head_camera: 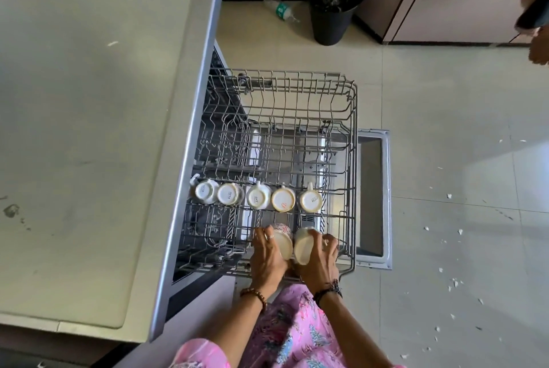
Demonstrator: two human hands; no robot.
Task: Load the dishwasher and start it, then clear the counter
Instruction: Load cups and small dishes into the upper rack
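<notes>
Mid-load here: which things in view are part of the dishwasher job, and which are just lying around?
Job:
- upper rack
- five upturned cups in a row
- cup in left hand
- cup in right hand
- open dishwasher door

Lying about:
- black bin
- plastic bottle on floor
- white scraps on floor

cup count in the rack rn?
7. Five white ceramic cups stand upside down in a row on the grey wire rack. Left hand holds one, right hand another.
</notes>
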